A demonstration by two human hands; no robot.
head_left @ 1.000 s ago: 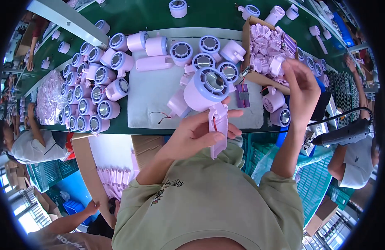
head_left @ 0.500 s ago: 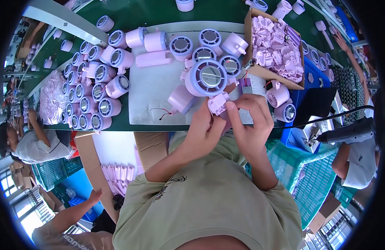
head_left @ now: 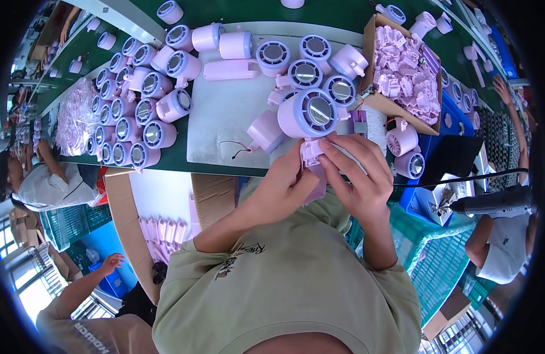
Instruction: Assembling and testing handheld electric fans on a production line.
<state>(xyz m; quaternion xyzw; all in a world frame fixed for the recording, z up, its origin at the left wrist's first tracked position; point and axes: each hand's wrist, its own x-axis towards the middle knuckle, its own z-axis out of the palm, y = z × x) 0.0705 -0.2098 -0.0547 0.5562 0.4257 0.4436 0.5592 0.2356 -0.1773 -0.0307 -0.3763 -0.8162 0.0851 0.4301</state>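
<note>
My left hand (head_left: 284, 184) is closed round the neck and handle of a pink handheld fan (head_left: 289, 122), whose round head points away from me over the table edge. A small pink plastic piece (head_left: 311, 151) sits at the fan's neck. My right hand (head_left: 364, 172) pinches at this piece with thumb and fingers; its fingertips partly cover it. Just beyond, fan heads (head_left: 273, 54) stand on a white mat (head_left: 210, 127). Left of the held fan lies another fan body (head_left: 265, 131) with loose wires.
Many fan heads (head_left: 158, 134) crowd the table's left side near a plastic bag (head_left: 75, 121). A cardboard box (head_left: 370, 56) of small pink parts stands at the right. An electric screwdriver (head_left: 493, 202) hangs with its cable at far right. Co-workers sit on both sides.
The table appears shifted right and slightly upward in view. My right fingers have closed in over the small piece at the fan's neck. The lower-left co-worker's hand has moved left.
</note>
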